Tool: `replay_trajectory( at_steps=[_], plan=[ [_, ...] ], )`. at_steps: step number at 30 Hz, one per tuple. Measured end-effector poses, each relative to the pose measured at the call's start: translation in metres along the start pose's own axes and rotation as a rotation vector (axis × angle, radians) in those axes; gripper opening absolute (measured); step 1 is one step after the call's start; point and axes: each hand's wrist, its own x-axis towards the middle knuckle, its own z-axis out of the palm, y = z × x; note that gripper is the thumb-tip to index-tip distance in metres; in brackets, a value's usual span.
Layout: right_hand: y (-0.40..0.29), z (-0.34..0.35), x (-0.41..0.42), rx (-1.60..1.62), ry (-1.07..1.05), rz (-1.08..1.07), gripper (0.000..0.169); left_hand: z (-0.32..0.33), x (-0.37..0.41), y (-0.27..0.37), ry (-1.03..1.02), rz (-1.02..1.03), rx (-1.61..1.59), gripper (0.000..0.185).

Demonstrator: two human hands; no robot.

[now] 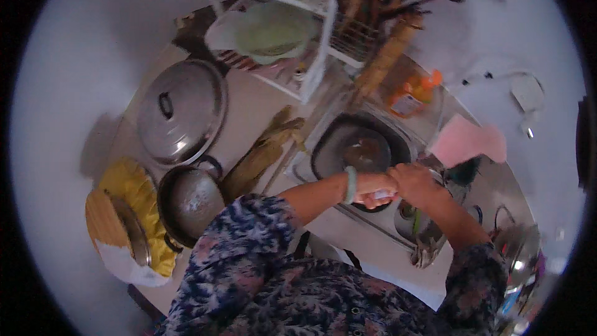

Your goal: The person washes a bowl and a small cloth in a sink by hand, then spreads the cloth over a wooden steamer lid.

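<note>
My left hand (375, 189), with a pale green bangle (350, 185) at its wrist, is closed around a small whitish object (383, 194). Most of that object is hidden by the fingers, so its kind is unclear. Pressed against the left fist is my right hand (413, 181), its fingers curled; whether it grips the same object cannot be seen. Both hands are above the near side of a sink (301, 170). A dark round vessel (326, 156) with what looks like liquid sits in the basin. Below my right wrist a metal bowl (403, 224) holds something green (416, 221).
To the left are a large metal lid (182, 112), a dark wok (191, 200) and a yellow cloth (126, 175). A brown cloth (261, 158) lies beside the sink. Behind stand a white dish rack (322, 60) and an orange bottle (410, 98). A pink cloth (466, 142) is at right.
</note>
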Motion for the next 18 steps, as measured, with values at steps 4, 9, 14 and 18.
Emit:
replay_trajectory(
  at_steps=[4, 9, 14, 18],
  plan=[
    [0.008, -0.013, 0.003, 0.012, -0.054, 0.095, 0.018, 0.003, 0.0, 0.016, -0.007, 0.062, 0.071, 0.017],
    [0.015, -0.008, 0.012, 0.055, -0.012, -0.002, 0.019, 0.005, 0.0, 0.015, 0.08, 0.101, 0.246, 0.02],
    [0.025, 0.001, 0.009, -0.038, -0.106, 0.051, 0.018, 0.029, -0.002, 0.024, 0.413, 0.282, 0.689, 0.02],
    [0.019, 0.002, 0.025, 0.032, -0.187, 0.224, 0.018, 0.005, 0.025, 0.023, 0.736, 0.339, 1.351, 0.021]
  ],
)
